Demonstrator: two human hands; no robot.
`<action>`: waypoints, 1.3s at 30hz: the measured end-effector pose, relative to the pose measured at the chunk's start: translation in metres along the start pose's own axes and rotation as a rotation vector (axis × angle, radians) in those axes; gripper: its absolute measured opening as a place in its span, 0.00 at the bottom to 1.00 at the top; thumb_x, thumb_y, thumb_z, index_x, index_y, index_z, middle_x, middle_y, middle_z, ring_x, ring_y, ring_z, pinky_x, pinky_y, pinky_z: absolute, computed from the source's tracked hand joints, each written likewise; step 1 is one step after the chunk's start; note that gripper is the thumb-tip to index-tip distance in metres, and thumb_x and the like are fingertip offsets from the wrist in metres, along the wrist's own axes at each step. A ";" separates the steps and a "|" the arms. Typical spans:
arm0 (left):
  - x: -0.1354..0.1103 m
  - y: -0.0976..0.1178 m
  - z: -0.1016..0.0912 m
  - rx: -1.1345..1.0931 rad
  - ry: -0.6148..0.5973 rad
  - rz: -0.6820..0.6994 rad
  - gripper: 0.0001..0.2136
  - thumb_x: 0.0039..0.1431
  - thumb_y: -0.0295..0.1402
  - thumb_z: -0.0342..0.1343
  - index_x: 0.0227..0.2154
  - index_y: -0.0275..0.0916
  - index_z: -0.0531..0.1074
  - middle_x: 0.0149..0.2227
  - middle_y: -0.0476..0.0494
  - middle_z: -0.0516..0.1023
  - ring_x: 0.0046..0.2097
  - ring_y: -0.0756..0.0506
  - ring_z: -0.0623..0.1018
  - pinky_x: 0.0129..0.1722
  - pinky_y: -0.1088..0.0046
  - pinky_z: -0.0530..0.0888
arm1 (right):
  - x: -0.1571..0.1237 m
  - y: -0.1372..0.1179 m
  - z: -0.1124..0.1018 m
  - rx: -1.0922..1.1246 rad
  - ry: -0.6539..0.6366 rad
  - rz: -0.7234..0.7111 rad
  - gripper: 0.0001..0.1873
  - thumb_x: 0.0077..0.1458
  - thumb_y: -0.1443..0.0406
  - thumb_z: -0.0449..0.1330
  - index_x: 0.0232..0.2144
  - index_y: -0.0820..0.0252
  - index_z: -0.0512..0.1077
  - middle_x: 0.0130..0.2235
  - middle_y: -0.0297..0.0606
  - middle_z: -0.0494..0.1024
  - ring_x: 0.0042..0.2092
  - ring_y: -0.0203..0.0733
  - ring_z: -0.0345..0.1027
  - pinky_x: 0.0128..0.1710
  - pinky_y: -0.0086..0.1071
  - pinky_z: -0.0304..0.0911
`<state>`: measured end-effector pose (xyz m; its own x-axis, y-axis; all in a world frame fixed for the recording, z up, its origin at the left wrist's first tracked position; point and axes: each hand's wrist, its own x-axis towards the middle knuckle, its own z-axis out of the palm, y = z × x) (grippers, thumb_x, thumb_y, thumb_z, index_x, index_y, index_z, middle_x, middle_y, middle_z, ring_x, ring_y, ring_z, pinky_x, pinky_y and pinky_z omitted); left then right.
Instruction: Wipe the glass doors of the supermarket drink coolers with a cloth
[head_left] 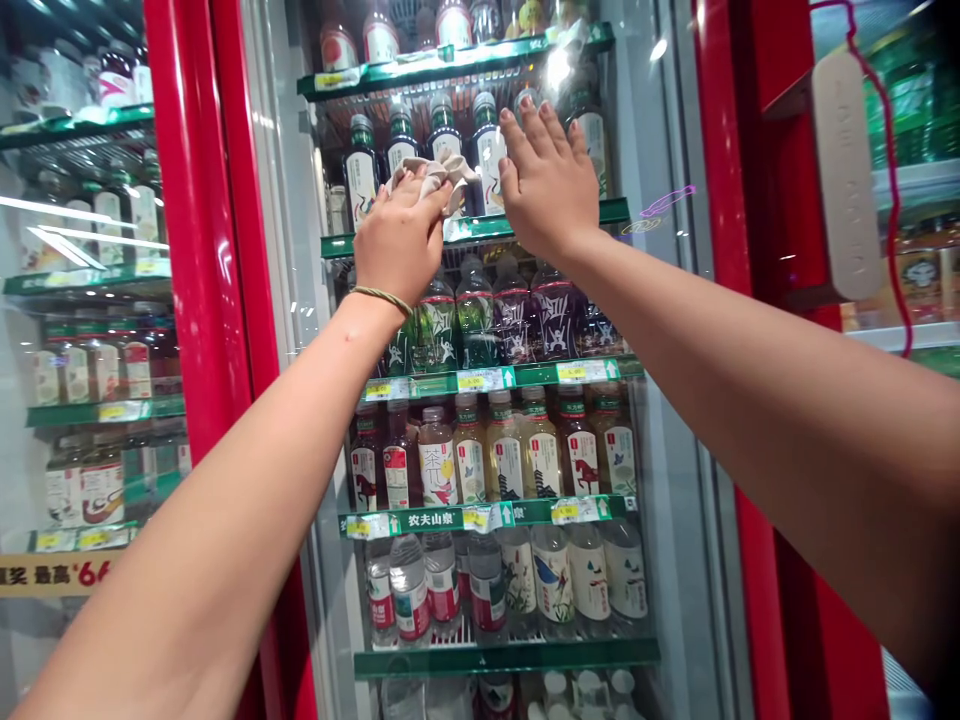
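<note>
My left hand (400,228) presses a crumpled, pale cloth (448,172) against the glass door (651,330) of a drinks fridge. Its fingers curl over the cloth, and a thin braided band (382,296) circles the wrist. To the right, my right hand (553,178) rests on the same glass, palm toward it and fingers spread, with nothing in it. Behind the glass, dark bottles with white labels (361,178) stand on the shelf level with both hands. Parts of these bottles are hidden by my hands and the cloth.
Lower shelves hold rows of bottled drinks (506,455) above green price strips (480,517). A red frame post (214,200) separates this door from another fridge at left. On the right, a white power strip (847,175) with a pink cord (892,200) hangs beside the red frame.
</note>
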<state>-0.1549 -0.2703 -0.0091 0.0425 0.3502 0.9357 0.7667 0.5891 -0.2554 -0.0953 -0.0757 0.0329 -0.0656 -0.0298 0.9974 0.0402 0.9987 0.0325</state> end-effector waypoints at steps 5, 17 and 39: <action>-0.002 0.001 -0.002 -0.023 0.015 -0.011 0.29 0.63 0.53 0.46 0.67 0.62 0.62 0.67 0.67 0.68 0.75 0.41 0.52 0.76 0.49 0.50 | -0.001 -0.001 -0.002 0.015 -0.005 -0.001 0.55 0.42 0.38 0.15 0.65 0.34 0.56 0.61 0.21 0.77 0.77 0.33 0.26 0.74 0.42 0.20; -0.001 -0.002 -0.006 0.107 -0.017 -0.023 0.37 0.55 0.64 0.44 0.66 0.56 0.62 0.66 0.63 0.70 0.76 0.46 0.48 0.75 0.50 0.49 | 0.006 0.008 0.011 -0.051 0.044 0.006 0.56 0.42 0.40 0.12 0.67 0.29 0.53 0.66 0.07 0.66 0.73 0.16 0.05 0.75 0.37 0.16; -0.009 -0.007 -0.010 -0.028 0.010 -0.072 0.30 0.61 0.49 0.48 0.67 0.62 0.62 0.71 0.72 0.59 0.76 0.39 0.50 0.78 0.47 0.47 | -0.008 -0.007 -0.011 -0.016 -0.018 -0.010 0.56 0.47 0.41 0.12 0.70 0.39 0.54 0.69 0.12 0.63 0.77 0.41 0.31 0.76 0.46 0.25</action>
<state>-0.1543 -0.2847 -0.0134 -0.0069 0.3002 0.9539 0.7858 0.5915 -0.1805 -0.0841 -0.0832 0.0258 -0.0841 -0.0393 0.9957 0.0558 0.9975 0.0441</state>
